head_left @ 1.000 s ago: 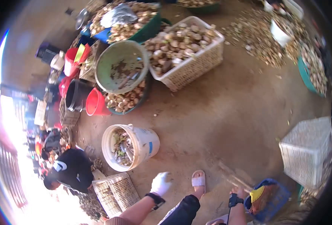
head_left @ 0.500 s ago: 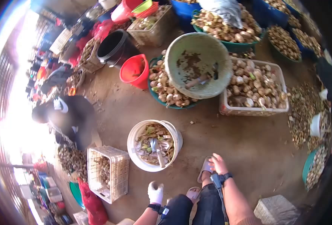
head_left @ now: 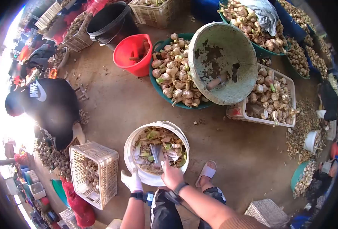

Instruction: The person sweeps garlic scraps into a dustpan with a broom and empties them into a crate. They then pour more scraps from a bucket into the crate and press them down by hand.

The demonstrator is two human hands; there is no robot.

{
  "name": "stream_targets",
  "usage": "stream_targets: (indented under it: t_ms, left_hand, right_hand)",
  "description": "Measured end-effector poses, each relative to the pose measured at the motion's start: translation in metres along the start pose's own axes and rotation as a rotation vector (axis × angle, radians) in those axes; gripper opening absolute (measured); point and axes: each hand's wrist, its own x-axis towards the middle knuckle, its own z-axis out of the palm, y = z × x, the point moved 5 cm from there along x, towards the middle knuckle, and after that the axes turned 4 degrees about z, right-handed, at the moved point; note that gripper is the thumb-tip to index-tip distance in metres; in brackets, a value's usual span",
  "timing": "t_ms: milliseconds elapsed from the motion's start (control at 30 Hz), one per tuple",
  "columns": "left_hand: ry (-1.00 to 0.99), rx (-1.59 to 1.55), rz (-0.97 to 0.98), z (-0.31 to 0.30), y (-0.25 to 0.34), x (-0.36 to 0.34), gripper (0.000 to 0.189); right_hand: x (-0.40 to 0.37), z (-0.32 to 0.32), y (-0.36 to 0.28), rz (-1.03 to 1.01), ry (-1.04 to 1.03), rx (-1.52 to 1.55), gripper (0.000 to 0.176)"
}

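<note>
A white bucket (head_left: 127, 152) stands in front of me, part full of dry garlic leaves and skins (head_left: 159, 134). On the leaves lie a grey-blue piece (head_left: 154, 152) and a pale-handled, knife-like tool (head_left: 161, 155). My bare right hand (head_left: 172, 175) reaches over the near rim, its fingers closed around the near end of the handle; the grip itself is partly hidden. My left hand (head_left: 132, 181), in a white glove, is beside the bucket's near left side, thumb and fingers apart with nothing in them.
Left of the bucket, a plastic crate (head_left: 109, 168) lies tipped with garlic inside; a person (head_left: 58, 108) bends beyond it. Ahead are a red bucket (head_left: 125, 51), a teal basin of garlic (head_left: 173, 70), a large tilted bowl (head_left: 237, 49) and a garlic crate (head_left: 270, 123).
My right hand has moved left and forward from beside my foot to the tool in the bucket. My left hand has shifted forward and left, toward the bucket's side. The view has shifted.
</note>
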Motion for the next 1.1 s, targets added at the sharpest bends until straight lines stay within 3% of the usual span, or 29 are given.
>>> stream_targets:
  t_ms: [67,100,167,200,233,300,433,500,533,567,600,667,700,733,767,800,867,900,967,1000,1067,1100]
  left_hand:
    - [-0.059,-0.052,0.004,0.022,-0.012,0.044,0.064]
    - [-0.215,-0.17,-0.016,0.03,0.006,0.056,0.057]
    - [-0.452,-0.242,-0.025,0.053,0.019,0.079,0.034]
    - [-0.46,-0.246,-0.028,0.06,0.011,0.089,0.034]
    - [-0.395,-0.19,0.038,0.062,0.007,0.095,0.028]
    - [-0.338,-0.092,0.116,0.058,0.012,0.094,0.02]
    - [-0.334,-0.203,0.106,0.067,0.012,0.096,0.018]
    - [-0.378,-0.352,0.011,0.07,0.006,0.096,0.019]
    - [-0.411,-0.41,-0.039,0.068,0.0,0.095,0.02]
    - [-0.495,-0.594,-0.18,0.071,0.006,0.087,0.024]
    - [-0.517,-0.578,-0.17,0.066,0.008,0.085,0.024]
    - [-0.946,-1.055,-0.634,0.077,0.017,0.067,0.025]
    - [-0.938,-1.013,-0.702,0.071,0.036,0.06,0.025]
    - [-1.009,-1.043,-0.673,0.072,0.032,0.062,0.024]
    - [-1.051,-0.986,-0.629,0.07,0.032,0.061,0.029]
    - [-1.101,-0.916,-0.589,0.066,0.035,0.056,0.033]
    - [-1.158,-0.814,-0.32,0.058,0.054,0.044,0.05]
    - [-1.18,-0.705,-0.24,0.052,0.064,0.036,0.062]
    - [-1.149,-0.492,-0.056,0.033,0.104,0.008,0.059]
    - [-1.169,-0.403,0.017,0.032,0.113,-0.002,0.058]
    - [-1.22,-0.224,0.218,0.018,0.144,-0.029,0.054]
    - [-1.231,-0.21,0.304,0.0,0.165,-0.052,0.038]
  right_hand:
    - [-0.043,-0.055,-0.015,-0.046,-0.036,0.225,0.054]
    - [-0.062,-0.074,-0.015,-0.062,-0.049,0.317,0.052]
    - [-0.085,-0.145,-0.022,-0.33,0.274,0.247,0.054]
    - [-0.087,-0.16,0.0,-0.149,0.278,0.27,0.052]
    - [-0.08,-0.18,0.015,-0.032,0.476,0.446,0.048]
    - [-0.026,-0.222,0.042,0.07,0.599,0.619,0.049]
    - [0.14,-0.265,0.105,0.146,0.623,0.85,0.051]
    - [0.17,-0.273,0.105,0.144,0.786,0.735,0.055]
    - [0.165,-0.269,0.101,0.136,0.936,0.562,0.056]
    - [0.139,-0.275,0.06,-0.028,1.012,0.256,0.06]
    - [0.106,-0.272,0.024,-0.106,0.972,0.079,0.059]
    - [0.051,-0.209,-0.007,-0.187,0.81,0.148,0.044]
    - [0.023,-0.17,-0.022,-0.2,0.551,0.185,0.042]
    - [-0.002,-0.131,-0.039,-0.209,0.163,0.327,0.045]
    - [-0.026,-0.069,-0.04,-0.34,0.167,0.222,0.047]
    - [-0.043,-0.024,-0.046,-0.35,0.174,0.155,0.053]
    - [-0.056,0.024,-0.059,-0.264,0.134,-0.078,0.047]
    - [-0.053,0.031,-0.062,-0.212,0.179,-0.049,0.047]
    - [-0.05,0.046,-0.052,0.136,0.119,0.144,0.03]
    - [-0.057,0.044,-0.051,0.211,0.179,0.178,0.03]
    - [-0.085,0.029,-0.047,0.193,0.438,0.321,0.026]
    - [-0.111,-0.006,-0.053,0.257,0.398,0.357,0.031]
